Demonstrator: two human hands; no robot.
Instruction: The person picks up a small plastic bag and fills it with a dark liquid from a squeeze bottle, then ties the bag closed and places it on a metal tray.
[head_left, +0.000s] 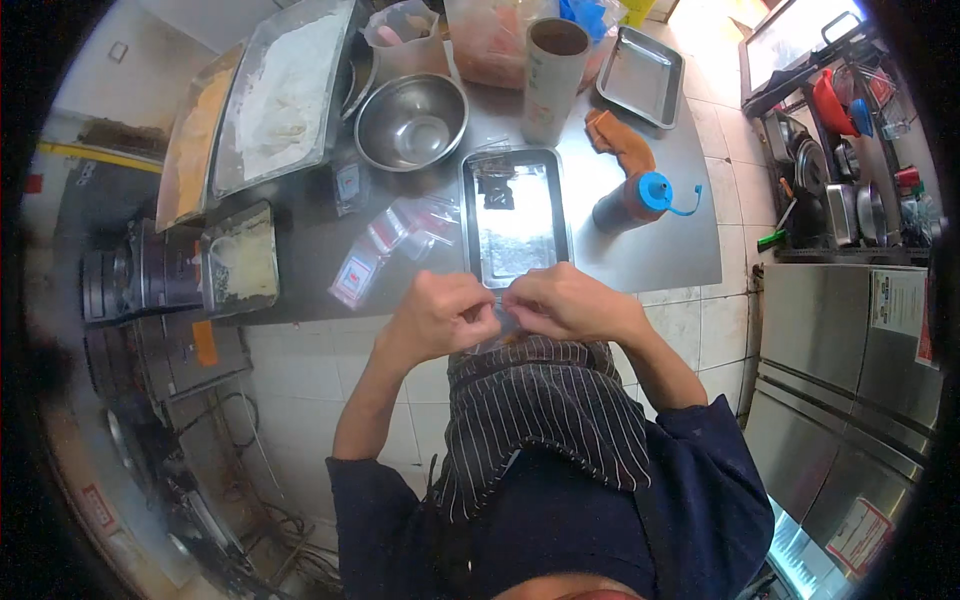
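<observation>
Close together at the table's front edge, my left hand (450, 315) and my right hand (566, 304) pinch a small clear plastic bag (504, 330) between them, just above the striped apron. What the bag holds is mostly hidden by my fingers. Right behind my hands lies a shallow metal tray (564, 217) with small dark packets (496, 191) near its far end. Several clear zip bags with red edges (356, 277) are spread to the left of the tray. A squeeze bottle of dark sauce with a blue cap (630, 202) leans on the right.
Further back stand a steel bowl (411, 122), a tall cylindrical container (553, 82) and a second metal tray (641, 79). An orange cloth (621, 141) lies behind the bottle. At left are a large tray of white powder (281, 105), a tray of orange crumbs (202, 142) and a smaller tray (244, 262).
</observation>
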